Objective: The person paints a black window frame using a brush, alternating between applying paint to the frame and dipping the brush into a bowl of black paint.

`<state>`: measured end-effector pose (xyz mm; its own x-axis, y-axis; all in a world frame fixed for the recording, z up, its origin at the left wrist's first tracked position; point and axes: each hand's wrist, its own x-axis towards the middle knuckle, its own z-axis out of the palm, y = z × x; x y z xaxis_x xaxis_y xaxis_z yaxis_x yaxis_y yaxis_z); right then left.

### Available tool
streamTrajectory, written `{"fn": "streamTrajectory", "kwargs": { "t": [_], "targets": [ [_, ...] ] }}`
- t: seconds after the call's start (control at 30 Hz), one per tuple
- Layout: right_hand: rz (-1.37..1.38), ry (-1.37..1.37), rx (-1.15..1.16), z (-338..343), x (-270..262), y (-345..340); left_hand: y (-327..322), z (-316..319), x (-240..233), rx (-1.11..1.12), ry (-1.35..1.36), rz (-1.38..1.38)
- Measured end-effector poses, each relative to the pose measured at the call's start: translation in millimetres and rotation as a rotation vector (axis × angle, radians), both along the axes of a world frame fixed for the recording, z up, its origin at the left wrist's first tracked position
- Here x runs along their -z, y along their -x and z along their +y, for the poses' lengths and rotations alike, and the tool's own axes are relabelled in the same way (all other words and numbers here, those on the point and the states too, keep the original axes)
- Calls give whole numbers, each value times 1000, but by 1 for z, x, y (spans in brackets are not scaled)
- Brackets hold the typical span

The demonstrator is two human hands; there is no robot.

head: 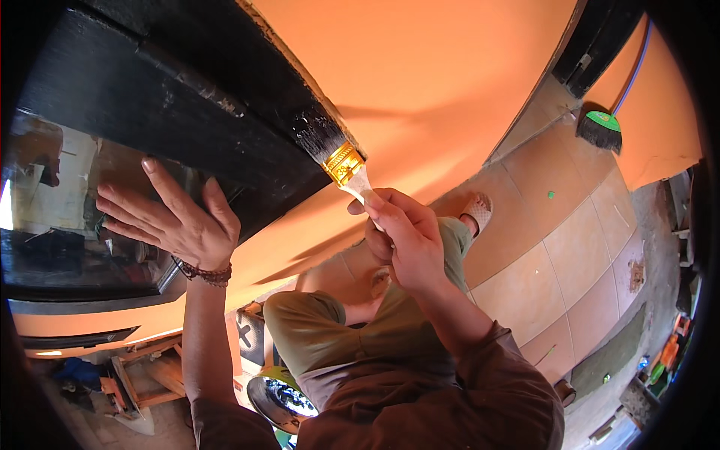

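My right hand (408,236) grips the pale handle of a paintbrush (344,163) with a gold-coloured ferrule. Its dark bristles, wet with black paint, rest against or just over the edge of a black frame (270,107) beside the orange wall. A hinge (191,81) runs along the black surface, with a glass pane (73,197) lower left. My left hand (174,219), fingers spread and a dark bracelet at the wrist, is raised at the glass and holds nothing; whether it touches cannot be told. A tin with dark, glossy paint (281,398) stands near my left side.
The orange wall (439,73) meets a tiled floor (506,225). A green-headed broom (601,126) leans at the upper right. Wooden furniture (149,382) stands at the lower left. Assorted items lie along the right edge.
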<state>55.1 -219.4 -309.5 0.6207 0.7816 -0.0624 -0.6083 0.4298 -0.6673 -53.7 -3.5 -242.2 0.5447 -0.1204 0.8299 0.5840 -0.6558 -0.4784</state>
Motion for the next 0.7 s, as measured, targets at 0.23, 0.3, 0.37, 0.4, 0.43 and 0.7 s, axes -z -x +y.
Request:
{"fn": "streamTrajectory", "kwargs": {
  "t": [0.23, 0.3, 0.37, 0.4, 0.43, 0.7],
  "targets": [
    [-13, -4, 0, 9, -5, -3, 0, 2, -1, 5, -13, 1],
    [68, -4, -48, 4, 2, -2, 0, 2, 0, 4, -11, 6],
    [46, -6, -39, 1, 2, 1, 1, 1, 0, -4, -12, 7],
    [26, -5, -27, -1, 1, 3, 1, 0, 0, -10, -9, 11],
    [28, -4, -26, -1, -3, 3, 2, 0, 0, -9, -8, 12],
    [77, 19, -19, 6, 0, 2, 1, 1, -1, -14, -34, 13]
  ]
}}
